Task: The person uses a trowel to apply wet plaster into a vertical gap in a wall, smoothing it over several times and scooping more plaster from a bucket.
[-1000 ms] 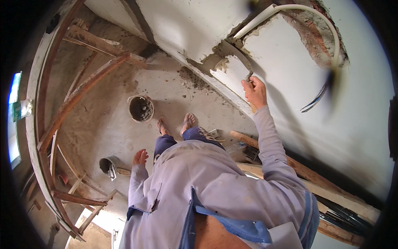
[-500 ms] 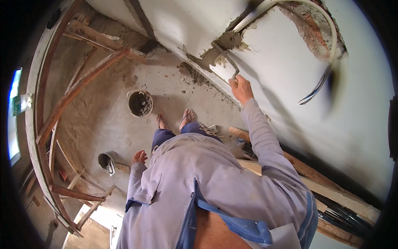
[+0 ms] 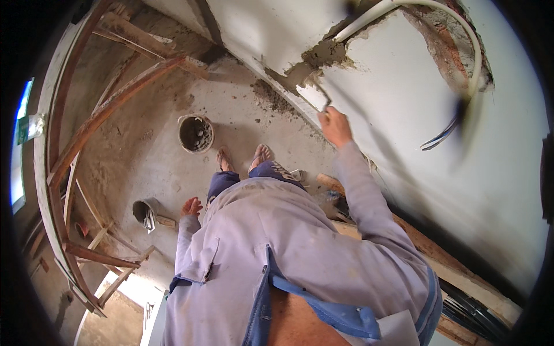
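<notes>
Since the earlier frames the right hand (image 3: 334,126) has travelled leftward and a little up along the white wall (image 3: 404,104), from a spot further right toward the grey patch of wet mortar (image 3: 323,56) at the cut channel; the left hand (image 3: 192,206) hangs by the hip much as it did.

Right-hand fingers are closed round the handle of a small trowel (image 3: 321,97), whose thin blade points up and to the left, its tip at or just short of the lower edge of the mortar patch; whether it touches is hard to tell. Left-hand fingers are loosely curled and hold nothing.

As a judgement, the filling looks partly done: the stretch of channel around the left end of the white conduit (image 3: 456,23) carries rough, dark, unsmoothed mortar, while further right the chase is open, with raw reddish brick showing around the pipe and dark cable ends (image 3: 441,137) hanging loose below it.

Down on the concrete floor (image 3: 150,150), a round bucket (image 3: 195,133) of mortar stands just left of the sandalled feet, and a smaller tin (image 3: 144,211) lies nearer, left of the idle hand. Spilled mortar crumbs lie at the foot of the wall.
</notes>
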`<control>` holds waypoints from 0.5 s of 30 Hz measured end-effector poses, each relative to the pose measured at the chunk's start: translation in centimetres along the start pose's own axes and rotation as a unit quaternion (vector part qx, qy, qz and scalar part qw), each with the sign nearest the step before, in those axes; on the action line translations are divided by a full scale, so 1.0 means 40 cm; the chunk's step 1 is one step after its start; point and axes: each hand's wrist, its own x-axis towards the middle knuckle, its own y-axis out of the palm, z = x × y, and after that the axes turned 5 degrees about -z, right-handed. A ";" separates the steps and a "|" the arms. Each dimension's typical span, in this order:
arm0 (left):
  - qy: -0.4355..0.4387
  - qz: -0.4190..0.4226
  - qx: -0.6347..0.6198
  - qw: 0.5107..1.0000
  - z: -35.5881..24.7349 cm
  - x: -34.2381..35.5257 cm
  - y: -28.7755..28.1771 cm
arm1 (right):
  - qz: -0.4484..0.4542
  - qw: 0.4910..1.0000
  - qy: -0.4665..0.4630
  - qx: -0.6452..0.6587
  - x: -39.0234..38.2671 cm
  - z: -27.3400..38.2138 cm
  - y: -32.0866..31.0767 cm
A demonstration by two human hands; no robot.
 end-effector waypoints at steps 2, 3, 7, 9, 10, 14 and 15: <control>0.045 0.041 0.048 0.997 0.031 0.020 -0.014 | -0.010 0.998 0.040 -0.056 0.046 -0.052 0.082; 0.065 0.057 0.073 0.994 0.059 0.028 -0.034 | -0.011 0.995 0.060 -0.080 0.061 -0.061 0.105; -0.018 0.012 0.016 1.000 0.075 0.033 -0.068 | -0.050 0.997 0.048 -0.016 0.079 -0.062 0.009; -0.003 0.001 0.020 1.000 0.014 0.023 -0.045 | -0.050 0.998 0.038 0.012 0.060 -0.054 -0.073; 0.007 0.005 0.015 1.000 -0.001 0.021 -0.044 | -0.042 0.992 0.074 0.094 0.059 -0.072 -0.083; 0.046 0.007 0.015 0.999 -0.048 -0.004 -0.007 | -0.054 0.984 0.059 0.162 0.017 -0.009 -0.185; 0.058 0.014 0.010 0.998 -0.047 -0.010 0.001 | -0.094 0.985 0.028 0.145 -0.005 0.025 -0.203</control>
